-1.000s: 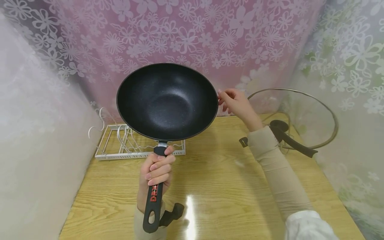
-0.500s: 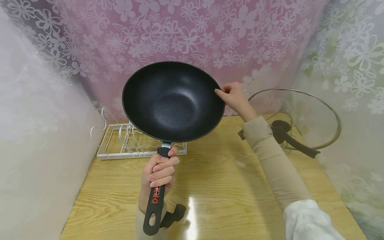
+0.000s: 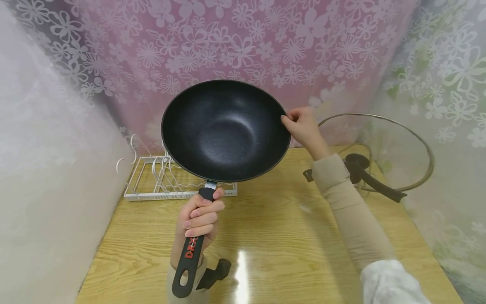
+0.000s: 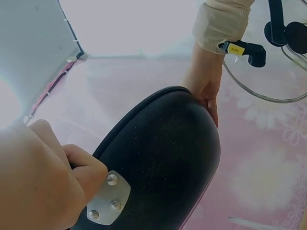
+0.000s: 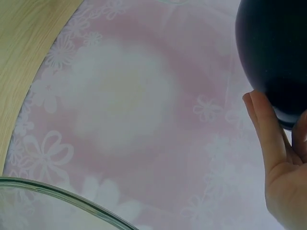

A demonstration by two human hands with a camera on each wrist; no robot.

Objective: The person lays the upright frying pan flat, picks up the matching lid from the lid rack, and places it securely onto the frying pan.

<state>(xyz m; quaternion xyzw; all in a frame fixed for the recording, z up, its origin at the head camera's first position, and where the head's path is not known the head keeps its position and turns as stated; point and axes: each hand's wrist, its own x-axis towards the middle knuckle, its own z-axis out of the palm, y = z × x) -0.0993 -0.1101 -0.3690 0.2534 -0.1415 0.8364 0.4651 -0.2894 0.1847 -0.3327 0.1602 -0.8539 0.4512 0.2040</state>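
Observation:
A black wok (image 3: 228,131) is held up above the table in the head view, its inside tilted toward me. My left hand (image 3: 201,215) grips its black handle (image 3: 186,270), which carries red letters. At the wok's right rim my right hand (image 3: 305,128) pinches the edge, thumb on the inner side and fingers behind. The left wrist view shows the wok's dark underside (image 4: 163,158) and a riveted metal plate (image 4: 109,199) beside my left hand (image 4: 43,177). In the right wrist view, fingers of my right hand (image 5: 283,172) lie against the outer wall.
Behind the wok, a white wire rack (image 3: 152,195) stands at the table's back left. A glass lid (image 3: 398,147) with a metal rim and a black handled pan part (image 3: 373,177) are at the right. Flowered curtains (image 3: 243,42) enclose the wooden table (image 3: 273,236).
My right hand has gone from fingers at the wok's right edge to pinching the rim. The wok has shifted slightly right in the head view; my left hand keeps its grip.

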